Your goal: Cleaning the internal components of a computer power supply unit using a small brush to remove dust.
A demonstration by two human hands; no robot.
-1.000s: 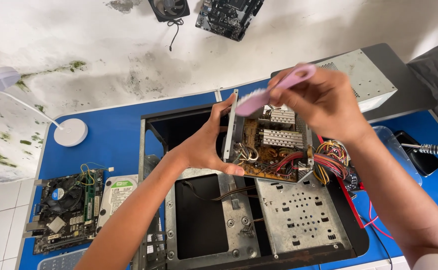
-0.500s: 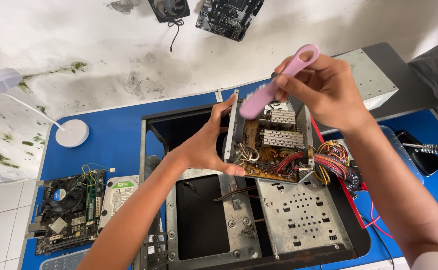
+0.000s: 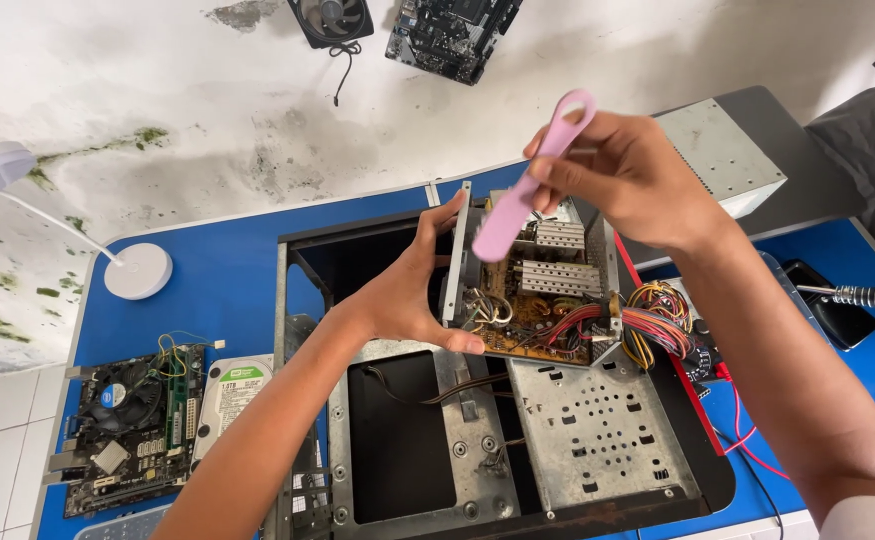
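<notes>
An opened power supply (image 3: 543, 300) with its circuit board, heat sinks and coloured wire bundle showing rests tilted on the open computer case (image 3: 598, 440). My left hand (image 3: 413, 285) grips the power supply's left metal wall. My right hand (image 3: 628, 175) holds a pink brush (image 3: 528, 195) by its looped handle, with the head pointing down into the upper left part of the board.
On the blue table (image 3: 218, 280) lie a motherboard (image 3: 128, 425) and a hard drive (image 3: 228, 385) at the left. A white lamp base (image 3: 138, 270) stands further back. A metal cover (image 3: 723, 145) lies at the right, beside a flexible metal arm (image 3: 858, 297).
My right hand has tipped the pink brush from nearly flat to steeply upright, its handle rising and its head dipping toward the board. My left hand has kept its hold.
</notes>
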